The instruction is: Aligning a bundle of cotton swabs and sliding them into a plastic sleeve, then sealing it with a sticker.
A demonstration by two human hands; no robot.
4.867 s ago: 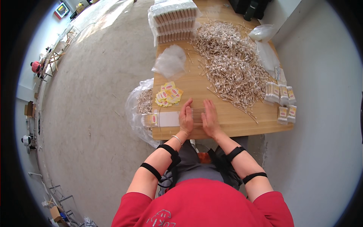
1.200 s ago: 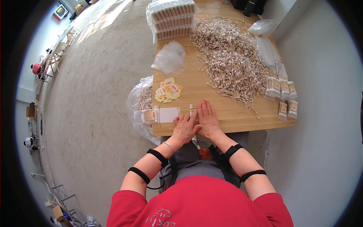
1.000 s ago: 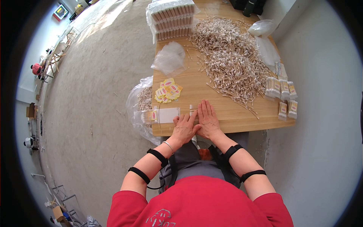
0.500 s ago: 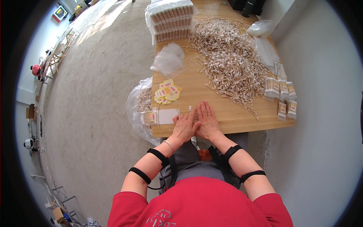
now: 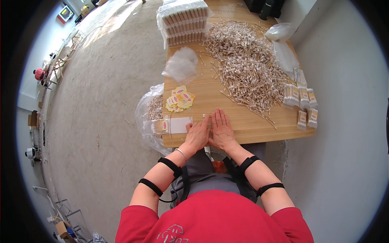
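A small row of cotton swabs lies on the near part of the table, between my two hands. Along its right side my right hand rests flat, fingers stretched out and pointing away from me. My left hand is palm down on the left side, its extended fingertips touching the swabs; some swabs are hidden under it. Just left of that hand lies a white card strip, with a clear packet of swabs and a yellow label at its left end, over the table edge.
A large heap of loose swabs covers the back right. Yellow labels, clear bags and stacked swab bundles line the left side. Filled packets stand at the right edge. A plastic sack of swabs hangs beyond the left edge.
My left thumb has drawn back toward me from beside the right hand. The left fingers have shifted slightly, and the visible row of swabs between the hands looks a little different. The right hand stays nearly still.
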